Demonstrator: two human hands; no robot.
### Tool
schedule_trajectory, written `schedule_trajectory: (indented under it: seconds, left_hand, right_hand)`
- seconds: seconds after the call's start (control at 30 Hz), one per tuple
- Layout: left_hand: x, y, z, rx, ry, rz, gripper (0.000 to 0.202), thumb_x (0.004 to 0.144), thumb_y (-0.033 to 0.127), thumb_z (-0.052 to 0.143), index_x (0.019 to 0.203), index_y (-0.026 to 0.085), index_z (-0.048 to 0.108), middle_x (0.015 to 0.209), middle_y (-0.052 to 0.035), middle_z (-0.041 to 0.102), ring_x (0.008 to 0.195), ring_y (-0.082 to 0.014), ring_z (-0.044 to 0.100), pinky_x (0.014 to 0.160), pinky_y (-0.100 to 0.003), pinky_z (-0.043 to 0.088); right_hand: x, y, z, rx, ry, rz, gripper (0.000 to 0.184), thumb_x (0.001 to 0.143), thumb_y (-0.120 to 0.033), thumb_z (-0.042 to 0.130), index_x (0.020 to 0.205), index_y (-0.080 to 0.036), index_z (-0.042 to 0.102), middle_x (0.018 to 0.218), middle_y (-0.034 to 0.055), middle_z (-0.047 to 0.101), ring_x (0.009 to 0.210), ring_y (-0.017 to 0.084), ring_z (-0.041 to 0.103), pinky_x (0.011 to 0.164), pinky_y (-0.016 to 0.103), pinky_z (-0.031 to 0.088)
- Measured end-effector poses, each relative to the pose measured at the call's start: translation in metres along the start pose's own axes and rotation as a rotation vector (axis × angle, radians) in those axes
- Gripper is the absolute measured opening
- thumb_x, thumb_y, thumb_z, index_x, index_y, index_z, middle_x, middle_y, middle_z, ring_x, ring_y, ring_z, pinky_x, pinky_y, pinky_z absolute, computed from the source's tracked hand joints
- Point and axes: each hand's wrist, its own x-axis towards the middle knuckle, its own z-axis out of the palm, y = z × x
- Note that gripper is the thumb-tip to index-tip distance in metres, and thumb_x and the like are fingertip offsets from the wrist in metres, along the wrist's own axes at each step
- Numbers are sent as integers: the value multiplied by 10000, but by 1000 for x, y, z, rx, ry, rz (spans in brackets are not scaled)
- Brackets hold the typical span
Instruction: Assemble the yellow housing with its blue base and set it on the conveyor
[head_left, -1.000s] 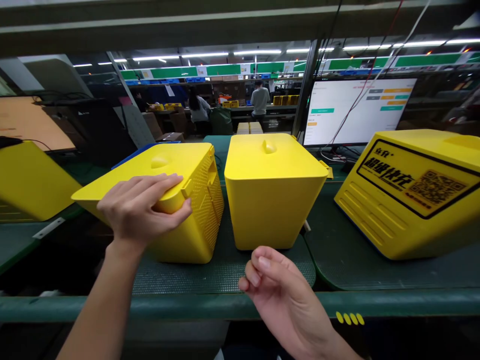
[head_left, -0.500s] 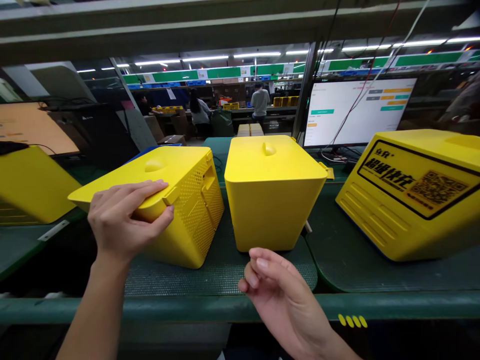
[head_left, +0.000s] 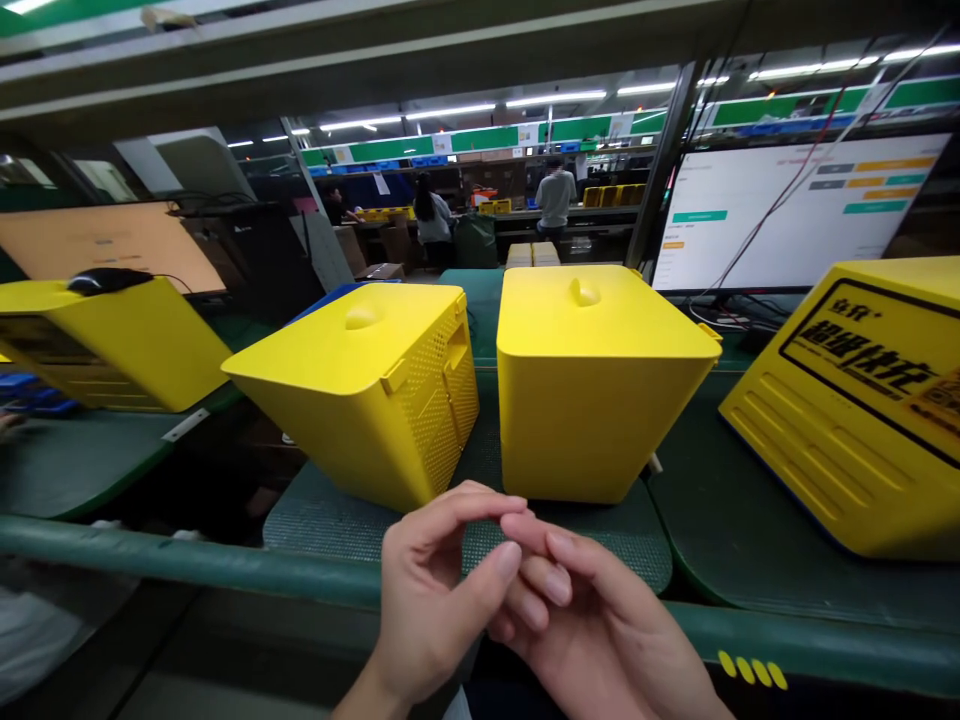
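Note:
My left hand [head_left: 431, 600] and my right hand [head_left: 600, 635] meet low in the middle, over the bench's front edge. The left thumb and forefinger pinch around the right hand's fingertips; I cannot make out anything between them. The right fingers lie stretched toward the left hand, with nothing visible in them. Just beyond the hands a tilted yellow plastic housing with a perforated side [head_left: 367, 390] rests on a green mat [head_left: 480, 525]. A second yellow housing [head_left: 592, 390] stands upright beside it on the right. Neither hand touches a housing.
A yellow housing with a black printed label [head_left: 862, 420] leans at the right. Another yellow housing [head_left: 127, 345] at the left carries a black mouse [head_left: 105, 280]. A lit monitor [head_left: 787, 210] stands behind. The green padded bench rail [head_left: 187, 560] runs across the front. People work at far benches.
My left hand has let go of the tilted housing's lid edge and come down to my right hand. The view has shifted left.

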Motion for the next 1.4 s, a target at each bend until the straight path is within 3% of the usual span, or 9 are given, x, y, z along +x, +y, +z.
schedule_trajectory:
  seconds: [0.2, 0.83, 1.0, 1.13, 1.3, 1.4]
  left_hand:
    - [3, 4, 0, -12, 16, 28, 148, 752, 194, 648, 855, 279, 711, 759, 0, 682, 741, -139, 611, 661, -256, 518]
    - [3, 5, 0, -18, 15, 46, 114, 757, 213, 647, 814, 287, 712, 712, 28, 672, 711, -113, 592, 667, -227, 495]
    - [2, 6, 3, -3, 40, 10, 85, 740, 246, 668, 808, 275, 710, 739, -1, 666, 715, -143, 625, 625, -245, 523]
    - [1, 6, 6, 24, 73, -36, 63, 765, 277, 656, 790, 301, 709, 731, 17, 666, 701, -126, 641, 591, -209, 526]
    - [-1, 2, 1, 9, 44, -61, 178, 857, 287, 540, 838, 282, 716, 796, 7, 682, 790, -116, 624, 670, -194, 509]
    - [-1, 1, 0, -8, 34, -46, 167, 850, 295, 551, 853, 276, 717, 810, 6, 686, 801, -123, 612, 692, -204, 503]
  right_hand:
    - [-1, 2, 0, 55, -31, 29, 306, 764, -308, 687, 1002, -117, 702, 615, -51, 407, 638, 83, 436, 696, 266, 416]
    - [-4, 4, 2, 76, -36, 43, 301, 765, -294, 689, 995, -99, 695, 622, -50, 411, 632, 79, 427, 678, 265, 416]
    - [-3, 5, 1, -28, -19, -52, 297, 763, -328, 691, 978, -124, 713, 616, -34, 432, 651, 91, 435, 704, 259, 381]
    - [0, 8, -3, -143, -13, -172, 196, 800, -337, 644, 783, -160, 725, 623, -17, 455, 667, 107, 435, 715, 278, 354]
    - [1, 7, -3, -60, 2, -98, 291, 781, -337, 662, 979, -128, 710, 628, -32, 428, 660, 103, 426, 713, 291, 364]
    - [0, 5, -1, -26, -1, -69, 334, 757, -340, 691, 1002, -114, 703, 625, -36, 414, 654, 101, 425, 706, 293, 369]
